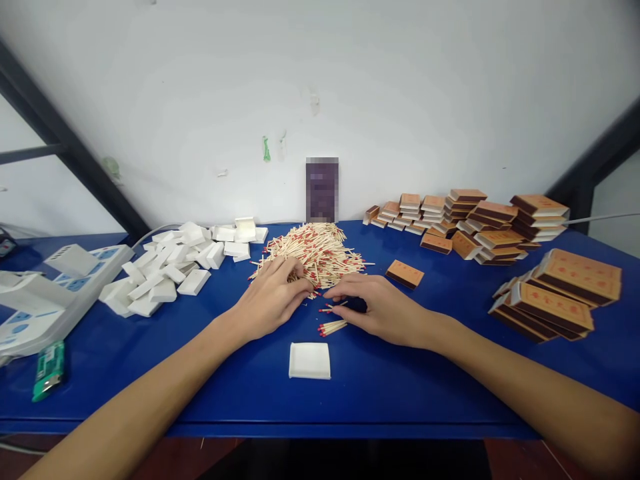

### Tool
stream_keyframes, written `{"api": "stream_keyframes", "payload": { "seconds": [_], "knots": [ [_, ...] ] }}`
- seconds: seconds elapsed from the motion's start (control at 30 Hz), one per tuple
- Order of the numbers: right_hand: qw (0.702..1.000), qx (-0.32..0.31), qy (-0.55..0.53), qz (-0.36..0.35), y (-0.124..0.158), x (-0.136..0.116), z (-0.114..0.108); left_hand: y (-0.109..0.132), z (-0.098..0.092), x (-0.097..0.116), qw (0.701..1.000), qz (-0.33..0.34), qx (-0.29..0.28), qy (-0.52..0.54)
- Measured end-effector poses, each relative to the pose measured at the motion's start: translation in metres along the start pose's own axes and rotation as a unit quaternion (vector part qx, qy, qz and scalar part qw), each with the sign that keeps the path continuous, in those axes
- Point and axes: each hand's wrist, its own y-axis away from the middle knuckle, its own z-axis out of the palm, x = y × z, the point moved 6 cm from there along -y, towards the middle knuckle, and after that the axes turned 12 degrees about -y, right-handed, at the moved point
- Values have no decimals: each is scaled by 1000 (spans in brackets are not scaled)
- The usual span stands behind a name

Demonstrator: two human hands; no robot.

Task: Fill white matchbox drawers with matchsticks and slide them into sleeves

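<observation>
A large heap of red-tipped matches (pixel 320 252) lies on the blue table near the wall. At its front left edge is my left hand (pixel 275 293), fingers curled against the matches; what they pinch, if anything, is too small to tell. My right hand (pixel 375 308) is at the heap's front right, thumb and forefinger closed around a couple of matches (pixel 327 308). Just below them a small bundle of matches (pixel 331 328) rests on the table, heads to the left. Nearer the front edge sits an open white inner tray (pixel 310 361), with nothing in it.
White inner trays (pixel 167 267) are piled at the left, beside a power strip (pixel 75 293) and a green packet (pixel 49 370). Orange matchbox sleeves (pixel 495 233) stack at the back right, more sleeves (pixel 555 297) at the right. One sleeve (pixel 405 273) lies right of the heap.
</observation>
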Motion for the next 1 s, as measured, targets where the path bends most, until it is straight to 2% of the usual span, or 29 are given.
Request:
{"api": "stream_keyframes", "payload": {
  "seconds": [0.33, 0.5, 0.63, 0.7, 0.77, 0.87, 1.0],
  "knots": [
    [999, -32, 10, 28, 1, 5, -3, -1, -2, 2, 1000, -1, 5, 16],
    [998, -61, 8, 25, 2, 7, 3, 1, -13, 2, 988, -21, 81, 128],
    [997, -73, -19, 21, 3, 2, 5, 2, -21, 3, 978, -35, 129, 161],
    [998, -60, -26, 17, 3, -2, 3, 1, -23, 7, 973, -32, 125, 193],
    [1000, -14, -22, 8, 2, -5, -4, 1, -22, 9, 961, -49, 108, 250],
    [998, 62, -15, -3, 2, -8, -14, 0, -13, 12, 926, -103, 59, 359],
    [997, 70, -38, 11, 0, -6, -10, -1, -3, 13, 886, -149, 30, 439]
  ]
}}
